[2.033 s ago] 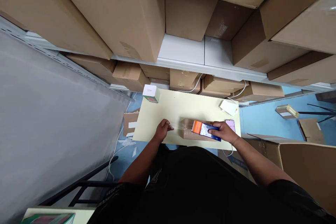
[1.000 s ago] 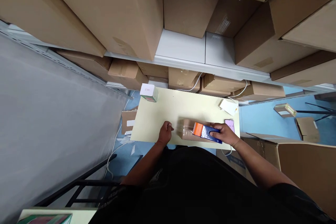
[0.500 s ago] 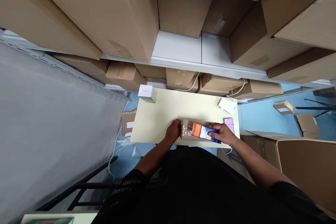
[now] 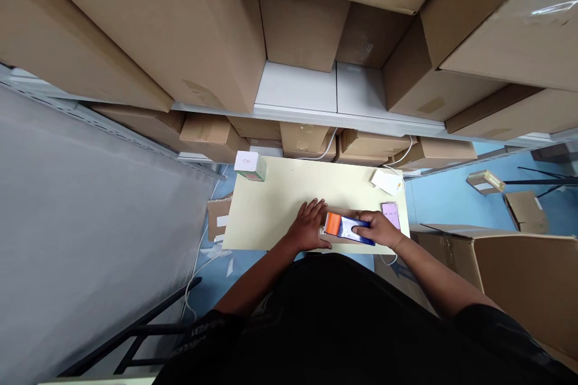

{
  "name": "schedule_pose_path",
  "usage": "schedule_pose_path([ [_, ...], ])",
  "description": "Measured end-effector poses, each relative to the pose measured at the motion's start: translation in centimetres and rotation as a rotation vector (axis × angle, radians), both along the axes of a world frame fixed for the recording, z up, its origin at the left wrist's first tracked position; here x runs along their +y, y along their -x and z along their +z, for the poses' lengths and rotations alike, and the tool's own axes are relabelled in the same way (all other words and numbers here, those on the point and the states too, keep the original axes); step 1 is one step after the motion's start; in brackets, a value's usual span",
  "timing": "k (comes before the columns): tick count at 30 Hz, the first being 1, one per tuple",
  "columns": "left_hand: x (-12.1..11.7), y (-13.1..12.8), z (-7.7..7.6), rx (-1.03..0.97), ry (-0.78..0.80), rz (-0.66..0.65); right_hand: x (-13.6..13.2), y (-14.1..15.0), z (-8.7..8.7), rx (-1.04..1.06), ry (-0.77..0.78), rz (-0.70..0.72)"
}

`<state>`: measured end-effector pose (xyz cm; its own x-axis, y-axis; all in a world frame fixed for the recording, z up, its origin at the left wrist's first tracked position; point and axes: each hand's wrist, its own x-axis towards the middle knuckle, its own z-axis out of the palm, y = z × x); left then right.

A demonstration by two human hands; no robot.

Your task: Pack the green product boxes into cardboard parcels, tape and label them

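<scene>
A small brown cardboard box lies on the pale yellow table, close to its front edge. My left hand rests over the box's left end with its fingers spread, hiding that end. Clear tape shows beside the fingers. In my right hand is a blue and orange packing tape dispenser, held over the top of the box. Its orange end points left, towards my left hand. The dispenser covers much of the box, and I cannot tell whether it touches the cardboard.
A white and green box stands at the table's back left corner. On the right are a white box and a phone. Shelves of cartons hang over the far side. A large open carton stands at my right.
My left hand has moved right from the bare table onto the box's left end, and its fingers have spread. My right hand still holds the tape dispenser over the box.
</scene>
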<state>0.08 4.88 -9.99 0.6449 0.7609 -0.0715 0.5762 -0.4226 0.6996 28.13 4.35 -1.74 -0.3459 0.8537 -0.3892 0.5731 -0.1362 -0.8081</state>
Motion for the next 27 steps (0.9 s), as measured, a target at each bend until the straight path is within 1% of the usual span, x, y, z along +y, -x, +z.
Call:
schedule_pose_path([
  [4, -0.1, 0.2, -0.6, 0.013, -0.034, -0.004, -0.1, -0.2, -0.3, -0.058, 0.055, -0.021],
  [8, -0.3, 0.4, -0.4, 0.066, -0.073, -0.013, 0.0, -0.6, -0.4, -0.105, 0.133, -0.035],
  [12, -0.2, 0.3, -0.3, 0.113, -0.112, -0.025, 0.1, -1.0, 0.0, -0.115, 0.164, -0.009],
  [17, -0.1, 0.2, -0.4, 0.156, -0.142, -0.037, 0.4, -1.9, 0.7, -0.196, 0.163, 0.036],
  [22, 0.0, 0.5, -0.3, 0.170, -0.175, -0.046, 0.7, -4.5, 1.9, -0.288, 0.167, 0.029],
  [27, 0.2, 0.7, -0.1, 0.181, -0.189, -0.050, 0.2, -8.7, 3.2, -0.356, 0.237, -0.038],
])
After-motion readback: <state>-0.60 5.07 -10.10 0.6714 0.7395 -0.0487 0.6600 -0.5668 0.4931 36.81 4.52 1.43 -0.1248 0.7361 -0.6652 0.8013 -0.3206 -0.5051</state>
